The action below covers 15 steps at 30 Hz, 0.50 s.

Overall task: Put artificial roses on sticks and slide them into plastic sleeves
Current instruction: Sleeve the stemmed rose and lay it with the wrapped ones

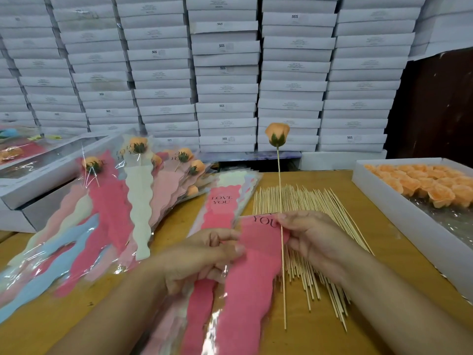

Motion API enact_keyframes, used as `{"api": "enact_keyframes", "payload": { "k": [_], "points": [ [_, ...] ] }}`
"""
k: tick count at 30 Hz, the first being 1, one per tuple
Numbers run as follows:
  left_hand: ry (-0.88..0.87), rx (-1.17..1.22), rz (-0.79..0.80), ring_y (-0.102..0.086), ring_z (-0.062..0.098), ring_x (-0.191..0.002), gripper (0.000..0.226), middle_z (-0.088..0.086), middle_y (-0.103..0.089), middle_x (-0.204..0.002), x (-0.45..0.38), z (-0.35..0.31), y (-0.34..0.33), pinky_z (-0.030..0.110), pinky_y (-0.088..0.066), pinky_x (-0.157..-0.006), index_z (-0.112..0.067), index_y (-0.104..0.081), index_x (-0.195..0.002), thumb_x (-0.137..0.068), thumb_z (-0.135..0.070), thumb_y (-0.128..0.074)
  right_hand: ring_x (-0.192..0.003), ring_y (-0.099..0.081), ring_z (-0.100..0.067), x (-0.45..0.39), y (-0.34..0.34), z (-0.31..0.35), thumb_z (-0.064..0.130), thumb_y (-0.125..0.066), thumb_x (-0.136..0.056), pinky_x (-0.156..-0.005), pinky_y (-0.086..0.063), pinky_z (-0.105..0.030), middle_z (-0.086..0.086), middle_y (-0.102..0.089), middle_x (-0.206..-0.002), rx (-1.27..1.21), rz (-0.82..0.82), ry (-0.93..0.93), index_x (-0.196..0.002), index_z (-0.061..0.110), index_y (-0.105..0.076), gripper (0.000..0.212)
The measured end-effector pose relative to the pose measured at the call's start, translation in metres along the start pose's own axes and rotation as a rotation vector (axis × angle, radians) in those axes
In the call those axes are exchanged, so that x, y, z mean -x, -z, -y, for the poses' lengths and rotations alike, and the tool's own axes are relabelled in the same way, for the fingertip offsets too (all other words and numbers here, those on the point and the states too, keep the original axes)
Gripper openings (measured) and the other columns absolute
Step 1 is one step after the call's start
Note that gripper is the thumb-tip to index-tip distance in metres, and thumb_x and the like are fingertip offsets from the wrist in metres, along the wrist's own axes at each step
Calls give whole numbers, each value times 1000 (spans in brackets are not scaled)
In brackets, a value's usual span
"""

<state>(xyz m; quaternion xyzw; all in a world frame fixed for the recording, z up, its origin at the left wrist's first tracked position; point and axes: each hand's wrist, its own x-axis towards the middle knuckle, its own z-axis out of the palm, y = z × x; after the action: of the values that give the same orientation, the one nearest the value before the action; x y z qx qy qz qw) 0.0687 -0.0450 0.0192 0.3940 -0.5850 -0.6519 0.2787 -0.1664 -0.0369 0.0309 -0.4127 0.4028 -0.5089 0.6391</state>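
Rose (277,134): peach head on a stick (281,201), long axis near upright, bloom up and away from the person, bare end down toward them.
Right hand (314,242): pinches the stick mid-length, over the loose stick pile (302,201).
Left hand (202,257): grips the pink sleeve (245,278) by its left edge.
Sleeve: lengthwise toward the person, printed end beside the stick.
Table (378,221): filled sleeves (110,201) left, rose tray (399,226) right.

Packing workshop or stockroom: white boxes (225,73) stacked wall-high, bulk skewers (307,226), tray of roses (422,185).
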Motion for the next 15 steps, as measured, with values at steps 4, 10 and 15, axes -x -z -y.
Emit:
{"api": "enact_keyframes", "payload": {
  "k": [4,10,15],
  "points": [
    [-105,113,-164,-61,7,-57,26,-4,-68,-75,-2,-4,-4,23,-55,-54,-21,-80,-99,-80,-39,-77,-96,-72,-25,4,-7,-3,3,-64,-88,-77,-60,-26,-19,-74,-106,27,114,-32,-105,-5,-71,20],
    [-185,207,-280,-66,32,-81,47,31,-69,-105,-4,-3,-2,38,-55,-78,5,-69,-109,-82,-33,-74,-85,-73,-21,11,-22,-12,15,-74,-75,-71,-59,-25,-14,-76,-98,135,206,-92,-98,-2,-73,29],
    [-167,148,-281,-59,11,-43,29,7,-66,-60,-6,0,-4,21,-50,-42,-19,-71,-60,-88,-18,-70,-85,-73,-21,11,-19,-10,20,-74,-72,-71,-58,-28,-13,-76,-98,150,150,-49,-99,3,-73,31]
  ]
}}
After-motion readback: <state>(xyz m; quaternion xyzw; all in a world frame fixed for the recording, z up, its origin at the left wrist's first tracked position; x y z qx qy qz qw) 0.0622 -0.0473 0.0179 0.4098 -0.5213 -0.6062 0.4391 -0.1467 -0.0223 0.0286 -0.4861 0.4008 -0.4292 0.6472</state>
